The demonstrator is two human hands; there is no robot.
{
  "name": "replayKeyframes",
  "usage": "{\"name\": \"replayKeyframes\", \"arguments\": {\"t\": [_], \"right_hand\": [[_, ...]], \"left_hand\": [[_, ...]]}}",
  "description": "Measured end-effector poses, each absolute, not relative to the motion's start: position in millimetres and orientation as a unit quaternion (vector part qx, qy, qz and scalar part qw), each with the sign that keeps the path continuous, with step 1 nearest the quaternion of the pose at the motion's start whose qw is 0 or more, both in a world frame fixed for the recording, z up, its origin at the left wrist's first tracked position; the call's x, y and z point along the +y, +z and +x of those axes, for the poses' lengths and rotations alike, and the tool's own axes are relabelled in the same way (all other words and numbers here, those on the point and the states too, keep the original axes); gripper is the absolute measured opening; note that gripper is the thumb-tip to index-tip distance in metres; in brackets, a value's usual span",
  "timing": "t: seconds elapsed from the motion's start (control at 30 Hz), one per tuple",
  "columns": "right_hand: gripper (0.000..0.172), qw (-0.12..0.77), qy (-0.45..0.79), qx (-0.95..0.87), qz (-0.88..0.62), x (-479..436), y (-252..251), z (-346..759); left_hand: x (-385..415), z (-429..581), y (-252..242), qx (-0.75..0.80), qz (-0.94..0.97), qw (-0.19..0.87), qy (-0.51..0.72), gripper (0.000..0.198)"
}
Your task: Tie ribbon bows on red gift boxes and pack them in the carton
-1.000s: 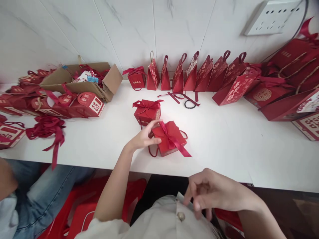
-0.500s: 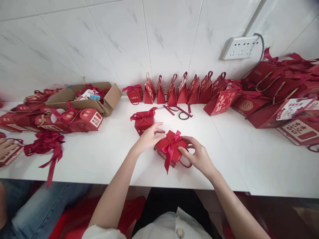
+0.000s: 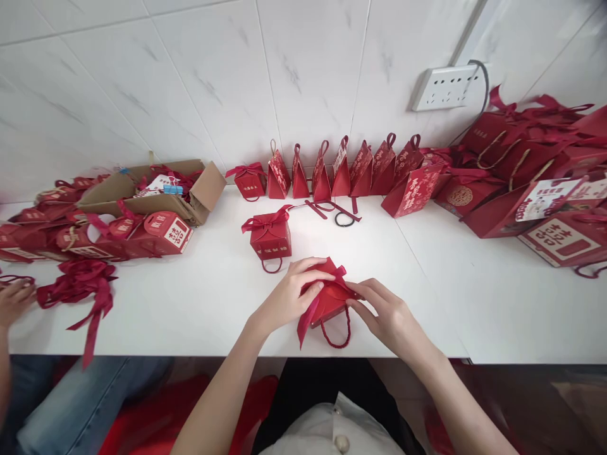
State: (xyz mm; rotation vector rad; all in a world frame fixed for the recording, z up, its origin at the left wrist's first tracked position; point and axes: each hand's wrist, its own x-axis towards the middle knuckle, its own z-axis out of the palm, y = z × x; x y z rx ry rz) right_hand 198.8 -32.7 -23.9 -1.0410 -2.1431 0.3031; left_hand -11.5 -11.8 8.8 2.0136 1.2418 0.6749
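Observation:
A small red gift box with a satin ribbon bow on top rests on the white table in front of me. My left hand reaches over its left side, thumb and bent fingers on the lid by the bow, partly covering it. At the right corner, my right hand grips the box edge between thumb and fingers. A twisted cord handle sticks out toward me. Just behind stands another ribboned red gift box, its handle lying on the table.
Several triangular red boxes line the wall. Ribbon scraps and a dark hair-tie-like loop lie before them. Red boxes crowd the right. A cardboard carton and a ribbon pile are left, near another person's hand.
The gift box has turned and come nearer to me, its cord handle now facing me. My left hand has moved from beside the box onto its top.

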Motion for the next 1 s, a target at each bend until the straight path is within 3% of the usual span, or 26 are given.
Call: {"name": "replayKeyframes", "arguments": {"t": [0.2,0.53,0.63,0.8,0.9,1.0], "right_hand": [[0.03,0.299,-0.065,-0.881,-0.361,-43.0,-23.4,209.9],[0.02,0.294,-0.053,-0.904,-0.306,-51.9,-16.4,216.5],[0.011,0.327,0.025,-0.9,-0.288,-46.4,-11.9,221.7],[0.02,0.423,0.216,-0.76,-0.444,-9.1,-1.3,217.8],[0.026,0.365,0.326,-0.696,-0.526,13.1,2.4,203.2],[0.033,0.301,0.427,-0.674,-0.523,20.4,2.1,188.6]], "left_hand": [[-13.3,-7.7,5.2,0.491,0.773,0.307,0.259,0.028],[-14.9,0.0,-4.3,0.529,0.746,0.282,0.29,0.023],[-13.7,-1.5,-4.1,0.52,0.745,0.291,0.299,0.023],[-19.1,-6.7,-6.3,0.494,0.718,0.292,0.394,0.035],[-30.1,-9.4,-9.6,0.543,0.658,0.237,0.465,0.028],[-41.4,-9.7,-10.7,0.615,0.614,0.206,0.449,0.019]]}}
